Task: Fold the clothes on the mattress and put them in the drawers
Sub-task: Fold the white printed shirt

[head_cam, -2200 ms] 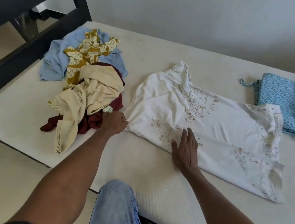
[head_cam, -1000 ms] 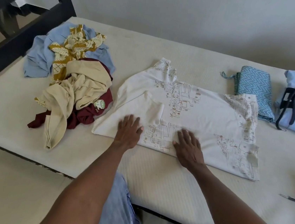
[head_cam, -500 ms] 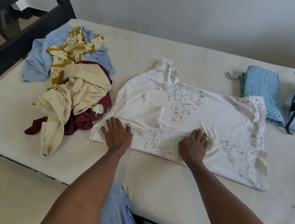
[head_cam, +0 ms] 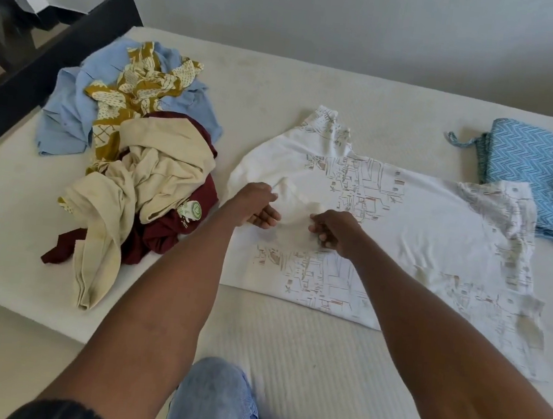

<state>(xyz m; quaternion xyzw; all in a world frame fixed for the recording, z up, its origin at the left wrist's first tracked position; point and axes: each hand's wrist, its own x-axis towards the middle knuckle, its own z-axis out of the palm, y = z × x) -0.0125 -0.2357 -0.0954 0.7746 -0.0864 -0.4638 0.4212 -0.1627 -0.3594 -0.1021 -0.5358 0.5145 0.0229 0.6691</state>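
While both hands, left (head_cam: 257,204) and right (head_cam: 336,231), pinch its soft sleeve, the white printed shirt (head_cam: 421,226) lies flat.

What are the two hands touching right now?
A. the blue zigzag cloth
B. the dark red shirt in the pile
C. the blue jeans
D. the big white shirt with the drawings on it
D: the left hand and the right hand both rest on the white shirt spread on the mattress, pinching a fold near its middle, away from the pile and the zigzag cloth.
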